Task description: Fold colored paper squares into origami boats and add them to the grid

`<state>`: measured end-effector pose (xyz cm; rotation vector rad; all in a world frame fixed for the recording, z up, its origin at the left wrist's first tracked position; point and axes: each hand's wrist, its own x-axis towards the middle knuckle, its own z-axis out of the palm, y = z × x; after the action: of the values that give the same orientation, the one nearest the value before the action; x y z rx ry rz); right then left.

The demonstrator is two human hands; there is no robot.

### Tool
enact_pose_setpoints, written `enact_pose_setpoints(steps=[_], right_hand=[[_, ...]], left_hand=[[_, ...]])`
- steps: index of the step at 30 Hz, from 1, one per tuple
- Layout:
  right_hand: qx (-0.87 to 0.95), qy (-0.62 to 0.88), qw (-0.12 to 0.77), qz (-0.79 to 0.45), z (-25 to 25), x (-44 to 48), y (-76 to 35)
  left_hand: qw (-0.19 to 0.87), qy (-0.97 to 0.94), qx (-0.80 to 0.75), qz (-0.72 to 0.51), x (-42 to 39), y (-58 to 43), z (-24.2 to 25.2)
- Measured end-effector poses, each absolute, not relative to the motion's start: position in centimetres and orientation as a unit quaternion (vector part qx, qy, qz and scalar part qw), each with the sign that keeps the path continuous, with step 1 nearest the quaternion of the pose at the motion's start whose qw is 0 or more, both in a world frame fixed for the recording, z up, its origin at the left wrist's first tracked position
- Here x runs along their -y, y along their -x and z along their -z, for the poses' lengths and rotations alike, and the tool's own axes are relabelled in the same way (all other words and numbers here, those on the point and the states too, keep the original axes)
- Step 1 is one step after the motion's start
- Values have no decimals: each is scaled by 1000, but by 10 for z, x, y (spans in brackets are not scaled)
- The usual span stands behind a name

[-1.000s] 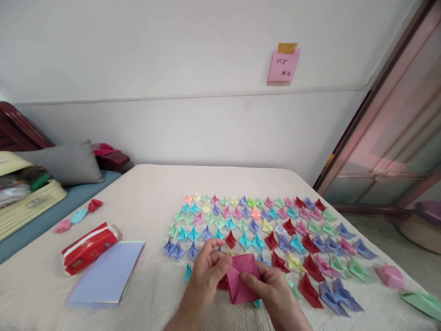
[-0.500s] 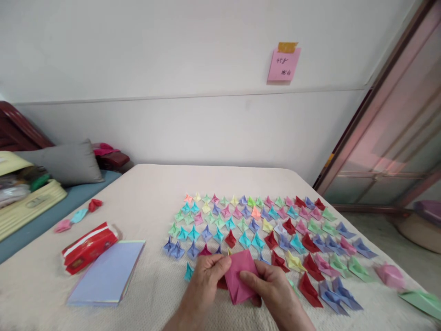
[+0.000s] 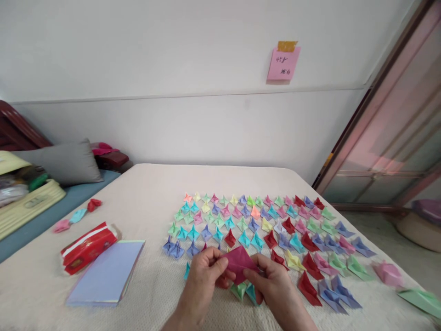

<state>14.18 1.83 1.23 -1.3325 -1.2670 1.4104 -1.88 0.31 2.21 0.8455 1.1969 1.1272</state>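
Observation:
A folded magenta paper [image 3: 238, 261] is held just above the cloth-covered table [image 3: 155, 197] near its front edge. My left hand [image 3: 202, 278] pinches its left corner with thumb and fingers. My right hand [image 3: 275, 285] grips its right side, fingers closed. Several small folded paper pieces [image 3: 262, 225] in many colours lie in rows right behind my hands. Green and blue folded pieces [image 3: 245, 290] lie on the table under the held paper.
A stack of lilac paper sheets [image 3: 107, 274] lies at the front left beside a red packet [image 3: 88, 247]. A grey pillow [image 3: 59, 162] and a yellow basket [image 3: 28, 202] sit at far left. A pink note [image 3: 283, 63] is taped on the wall. A glass door [image 3: 392, 138] stands to the right.
The magenta paper has been folded from a wide flat shape into a smaller, flatter one. Both hands drew closer together, uncovering the green and blue pieces beneath.

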Motion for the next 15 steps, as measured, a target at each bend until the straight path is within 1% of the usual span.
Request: enact_pose_setpoints(steps=[2,6,15], right_hand=[[478,521,407,-578,-8,-18,-142],[434,491,452,-605,-5,-18,-142],[421,507,500,-561,1,-19,-138]], left_hand=[[607,-357,-510,-494,-3,17,-21],[606,-351,-504,-505,-4,15,-17],[569,-341,-517,-541,-2,8,-12]])
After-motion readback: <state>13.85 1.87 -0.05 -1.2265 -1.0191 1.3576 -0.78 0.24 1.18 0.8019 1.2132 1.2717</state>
